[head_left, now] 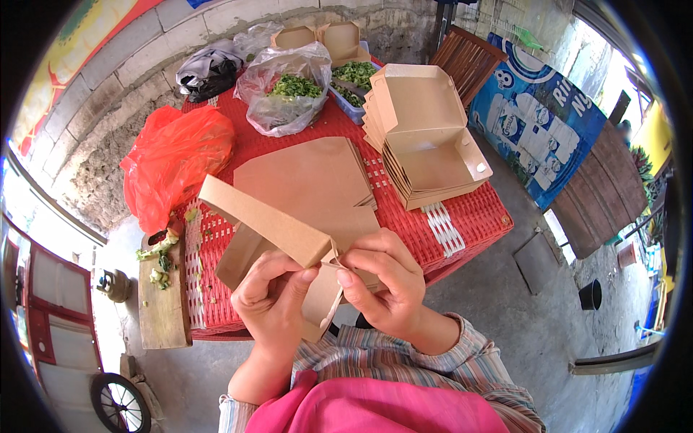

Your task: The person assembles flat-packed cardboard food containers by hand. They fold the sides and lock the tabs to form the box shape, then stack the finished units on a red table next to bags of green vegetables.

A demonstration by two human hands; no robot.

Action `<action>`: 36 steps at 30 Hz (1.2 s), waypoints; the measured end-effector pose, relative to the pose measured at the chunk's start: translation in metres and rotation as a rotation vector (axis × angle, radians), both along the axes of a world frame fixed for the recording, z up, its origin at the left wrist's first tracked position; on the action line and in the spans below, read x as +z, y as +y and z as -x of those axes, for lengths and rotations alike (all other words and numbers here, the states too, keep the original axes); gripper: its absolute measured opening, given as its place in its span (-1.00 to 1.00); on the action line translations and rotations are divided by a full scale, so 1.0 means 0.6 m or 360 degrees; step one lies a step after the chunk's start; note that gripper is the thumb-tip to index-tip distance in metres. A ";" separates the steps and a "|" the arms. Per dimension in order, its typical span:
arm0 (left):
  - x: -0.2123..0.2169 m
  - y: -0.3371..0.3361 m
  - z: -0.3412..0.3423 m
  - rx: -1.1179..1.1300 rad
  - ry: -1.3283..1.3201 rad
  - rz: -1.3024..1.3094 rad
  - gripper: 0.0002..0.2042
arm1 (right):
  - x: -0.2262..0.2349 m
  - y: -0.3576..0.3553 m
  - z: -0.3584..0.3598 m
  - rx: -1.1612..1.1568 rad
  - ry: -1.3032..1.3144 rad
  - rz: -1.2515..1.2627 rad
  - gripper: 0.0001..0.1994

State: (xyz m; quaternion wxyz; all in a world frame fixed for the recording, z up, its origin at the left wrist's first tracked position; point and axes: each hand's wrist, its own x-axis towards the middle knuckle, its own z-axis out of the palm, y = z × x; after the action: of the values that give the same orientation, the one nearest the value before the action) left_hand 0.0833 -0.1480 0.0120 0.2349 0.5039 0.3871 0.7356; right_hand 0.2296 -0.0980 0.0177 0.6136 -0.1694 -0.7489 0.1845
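A partly folded brown cardboard food box [271, 224] is held up over the near edge of the table. My left hand [273, 292] pinches one corner of it between thumb and fingers. Close beside it, my right hand [382, 281] grips the adjoining flap at the same corner, its fingertips almost meeting the left ones. One wall of the box slants up to the far left, and part of it hangs below my hands. Beneath it, flat brown box blanks [303, 173] lie stacked on the red woven table [469, 216].
Nested open boxes [433, 162] stand at the table's right. Behind are a clear bag of chopped greens [292, 90] and a blue basket [350, 108] of greens. A red plastic bag [177, 159] sits at the left, above a wooden board [162, 310] with vegetable scraps.
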 end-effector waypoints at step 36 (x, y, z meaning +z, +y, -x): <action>-0.005 -0.001 -0.010 -0.0029 0.0117 0.0061 -0.87 | -0.005 -0.005 -0.002 -0.0125 -0.0003 -0.0045 -0.81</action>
State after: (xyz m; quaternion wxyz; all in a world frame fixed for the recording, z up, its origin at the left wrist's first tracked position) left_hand 0.0892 -0.1488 0.0090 0.2368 0.5296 0.4048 0.7068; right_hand 0.2309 -0.1012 0.0150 0.6219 -0.1902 -0.7448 0.1497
